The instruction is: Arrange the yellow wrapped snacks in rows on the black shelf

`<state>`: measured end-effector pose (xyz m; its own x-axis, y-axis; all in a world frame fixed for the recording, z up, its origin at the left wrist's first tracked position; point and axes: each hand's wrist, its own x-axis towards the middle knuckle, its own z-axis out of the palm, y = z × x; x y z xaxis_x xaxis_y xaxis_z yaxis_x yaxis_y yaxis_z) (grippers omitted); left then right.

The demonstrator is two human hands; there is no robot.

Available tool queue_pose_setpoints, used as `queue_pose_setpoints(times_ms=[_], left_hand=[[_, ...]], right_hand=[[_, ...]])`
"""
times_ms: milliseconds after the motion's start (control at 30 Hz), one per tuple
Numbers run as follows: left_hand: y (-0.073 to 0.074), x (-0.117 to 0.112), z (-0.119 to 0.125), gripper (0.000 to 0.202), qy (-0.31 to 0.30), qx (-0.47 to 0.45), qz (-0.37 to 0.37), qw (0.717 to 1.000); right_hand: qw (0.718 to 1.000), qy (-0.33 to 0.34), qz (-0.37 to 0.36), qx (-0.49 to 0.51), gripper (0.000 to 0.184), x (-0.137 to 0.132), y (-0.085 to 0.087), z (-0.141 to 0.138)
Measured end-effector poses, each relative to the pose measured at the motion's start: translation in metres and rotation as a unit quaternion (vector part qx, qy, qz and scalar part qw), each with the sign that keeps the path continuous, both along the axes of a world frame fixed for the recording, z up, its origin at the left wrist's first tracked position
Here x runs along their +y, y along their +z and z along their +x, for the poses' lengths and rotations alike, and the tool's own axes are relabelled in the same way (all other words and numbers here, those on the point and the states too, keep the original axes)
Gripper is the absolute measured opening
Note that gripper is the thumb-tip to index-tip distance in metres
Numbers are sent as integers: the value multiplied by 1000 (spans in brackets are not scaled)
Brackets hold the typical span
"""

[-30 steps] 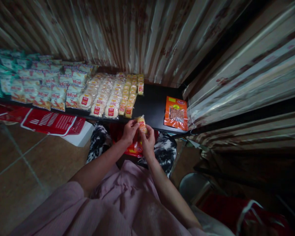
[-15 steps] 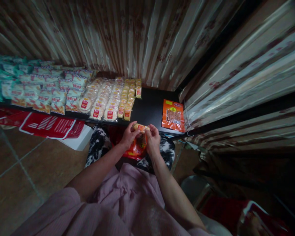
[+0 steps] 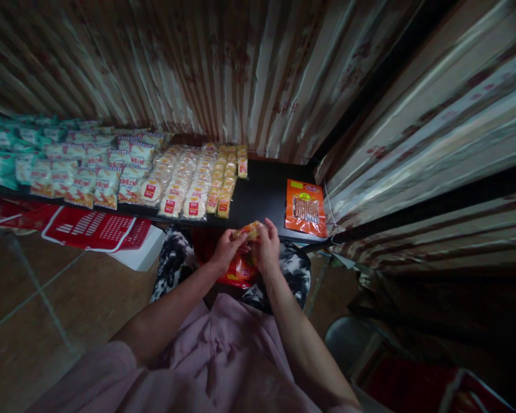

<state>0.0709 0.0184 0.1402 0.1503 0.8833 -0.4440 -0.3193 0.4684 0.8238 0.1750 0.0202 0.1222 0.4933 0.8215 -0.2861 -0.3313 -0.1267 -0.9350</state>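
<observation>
Between my two hands is a small yellow wrapped snack [image 3: 250, 230], held just in front of the shelf's edge. My left hand [image 3: 229, 248] is closed on its left end. On the right end, my right hand [image 3: 266, 245] pinches it with thumb and fingers. Below the hands, an orange-red snack packet [image 3: 241, 271] shows in part at my lap; the hands cover much of it. Nearest on the black shelf [image 3: 258, 198] are rows of similar yellow wrapped snacks [image 3: 224, 201], beside round white crackers [image 3: 195, 206] in clear wrappers.
An orange packet of sticks [image 3: 306, 207] lies at the shelf's right end. White-and-blue bags [image 3: 106, 186] and teal bags [image 3: 2, 166] fill the left. Under the shelf are a red basket [image 3: 92, 226] and a white box [image 3: 144, 252]. Striped curtains [image 3: 223, 74] hang behind.
The yellow wrapped snack has tilted, its right end now higher, and the hands have shifted on it. The whole view has moved slightly, with the shelf sitting lower.
</observation>
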Motion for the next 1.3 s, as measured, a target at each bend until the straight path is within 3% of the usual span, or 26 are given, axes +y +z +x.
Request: queue_pose_setpoints(times_ms=[133,267,500,700,833,1100,1300], left_hand=[[1,2,4,32,23,-10,-36,999],[-1,5,8,31,54,-12,-60,997],[-6,3,7,36,50,-19,-63,997],[-24,-4,8,36,85,42,-32,995],[-26,-2,6,31,76,59,-5,995],[-16,4,13,25,82,54,-17,995],[-14,10,26,25,114,59,-58,990]], right_hand=[[997,38,3,65,66,-5,2,-15],[995,28,36,91,73,-9,3,-24],[997,33,54,50,71,-9,0,-25],[996,45,75,-5,71,-7,-13,-23],[995,58,60,-47,71,-7,-17,-19],[993,50,64,-83,64,-10,-10,-12],[991,74,44,-105,39,-8,-16,1]])
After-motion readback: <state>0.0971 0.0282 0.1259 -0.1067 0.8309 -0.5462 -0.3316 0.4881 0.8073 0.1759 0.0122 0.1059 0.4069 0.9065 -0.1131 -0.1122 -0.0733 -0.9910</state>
